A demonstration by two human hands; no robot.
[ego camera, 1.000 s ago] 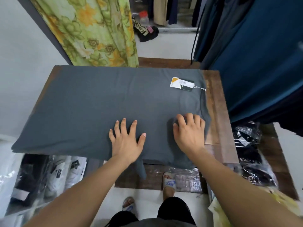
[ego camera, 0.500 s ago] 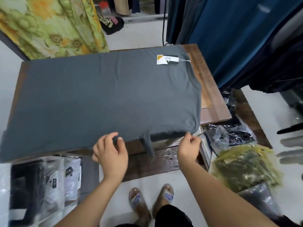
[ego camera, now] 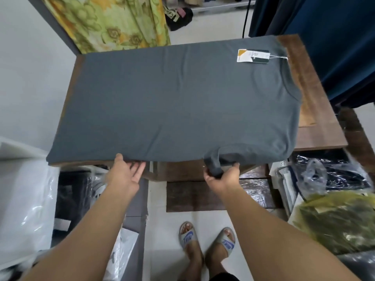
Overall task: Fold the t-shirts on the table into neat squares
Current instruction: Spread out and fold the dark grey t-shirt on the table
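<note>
A dark grey t-shirt (ego camera: 172, 106) lies flat across the wooden table (ego camera: 316, 118), collar at the right, with a white and black price tag (ego camera: 252, 56) near the far right corner. Its near edge hangs over the table's front. My left hand (ego camera: 126, 172) is at that near edge, thumb on top and straight fingers under the cloth. My right hand (ego camera: 222, 176) grips the sleeve that hangs off the front edge, bunched in its fingers.
Bagged clothes in plastic lie under and beside the table: white bags (ego camera: 26, 203) at left, dark bags (ego camera: 332, 175) and a yellow-green bag (ego camera: 341, 222) at right. A floral curtain (ego camera: 113, 21) hangs behind; dark blue garments (ego camera: 334, 37) hang at right. My sandalled feet (ego camera: 205, 240) stand below.
Both hands left the top of the shirt and dropped to its near edge. The right hand took hold of the hanging sleeve; the left slid its fingers under the hem.
</note>
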